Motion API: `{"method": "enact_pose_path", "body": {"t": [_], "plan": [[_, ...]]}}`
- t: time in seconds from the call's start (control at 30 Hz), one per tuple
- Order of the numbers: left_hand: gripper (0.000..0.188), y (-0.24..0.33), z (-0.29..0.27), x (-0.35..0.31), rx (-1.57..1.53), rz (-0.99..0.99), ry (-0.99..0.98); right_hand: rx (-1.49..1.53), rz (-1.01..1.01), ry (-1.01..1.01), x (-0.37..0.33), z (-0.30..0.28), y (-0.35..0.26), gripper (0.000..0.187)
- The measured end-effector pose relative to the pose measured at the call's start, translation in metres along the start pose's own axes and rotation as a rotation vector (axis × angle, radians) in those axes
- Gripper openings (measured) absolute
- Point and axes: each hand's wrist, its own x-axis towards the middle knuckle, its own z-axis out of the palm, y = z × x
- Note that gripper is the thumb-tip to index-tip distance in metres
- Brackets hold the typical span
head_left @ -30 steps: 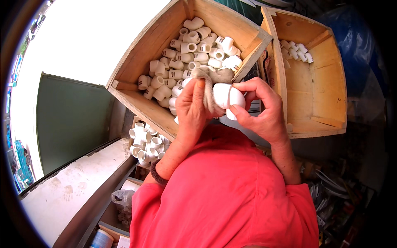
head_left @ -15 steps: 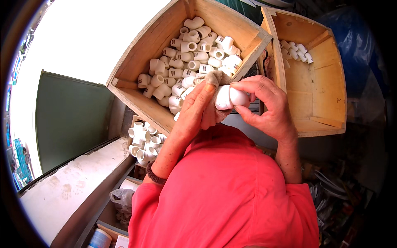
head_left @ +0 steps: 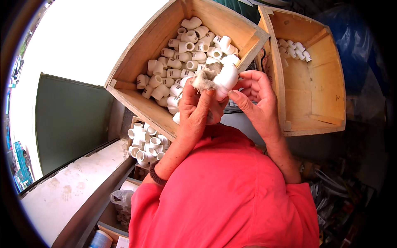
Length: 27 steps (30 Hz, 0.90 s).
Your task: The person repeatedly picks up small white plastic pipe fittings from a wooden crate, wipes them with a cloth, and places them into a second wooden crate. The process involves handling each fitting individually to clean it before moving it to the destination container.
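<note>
Between my two hands is a white plastic pipe elbow [head_left: 228, 77], its bend turned up and to the right. My left hand [head_left: 194, 108] is closed around its lower part and also holds a crumpled grey-beige rag [head_left: 205, 77] against its left side. Part of the left fingers is hidden behind the elbow. Just right of the fitting is my right hand [head_left: 259, 101], its fingers loosely bent and apart from the thumb. The thumb tip lies close by the elbow's lower edge; whether it touches cannot be made out.
Ahead stands a wooden box [head_left: 136, 53] heaped with white pipe elbows [head_left: 173, 62]. To the right, a second wooden box [head_left: 312, 91] holds a small group of white fittings [head_left: 294, 49]. White tee fittings [head_left: 147, 142] fill a crate at left, beside a pale ledge [head_left: 74, 186].
The elbow has turned in my left hand, its bend swinging from rightward to upward. My right fingers have loosened from it and spread. The rag has shifted up and left.
</note>
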Motion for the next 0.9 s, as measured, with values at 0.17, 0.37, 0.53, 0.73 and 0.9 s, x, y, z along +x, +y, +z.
{"method": "enact_pose_path", "body": {"t": [0.17,0.37,0.53,0.73,0.9], "plan": [[0.023,0.010,0.005,-0.003,0.060,-0.022,-0.052,0.007,-0.059,-0.002,0.001,0.001,0.005,0.053],[0.014,0.006,0.002,0.003,0.129,0.132,-0.059,0.074,-0.010,-0.063,-0.002,0.001,-0.001,0.055],[0.018,0.014,0.005,0.001,-0.017,-0.025,0.031,0.152,-0.001,-0.148,-0.001,-0.003,0.000,0.054],[0.022,0.012,0.002,0.003,-0.109,-0.061,0.078,0.216,0.027,-0.193,-0.002,-0.001,0.000,0.056],[0.016,0.011,0.004,0.003,-0.063,-0.033,0.066,0.086,-0.057,-0.135,0.000,0.004,0.003,0.058]]}}
